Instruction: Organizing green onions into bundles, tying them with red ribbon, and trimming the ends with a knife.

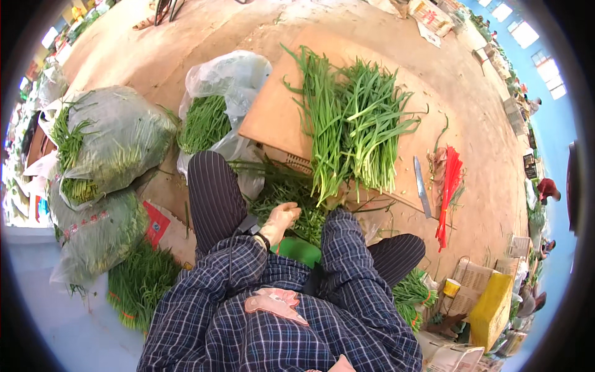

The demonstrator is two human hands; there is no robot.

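Note:
My left hand (282,220) is low between my knees, fingers curled together over a heap of loose green chives (266,192). What lies inside its fingers is too small to make out. My right hand (336,201) is mostly hidden by its sleeve, close to the pale lower ends of the chives on the board; its fingers do not show. On the tan board (273,111) lie two thick piles of long chives, a left pile (323,124) and a right pile (375,124), with their leafy tips pointing away from me.
A knife (422,186) and a bundle of red ties (449,192) lie on the board's right side. Clear plastic bags of greens (124,136) stand at left, with tied chives (139,282) below. A yellow box (491,310) is at lower right. Something green (297,251) shows beneath me.

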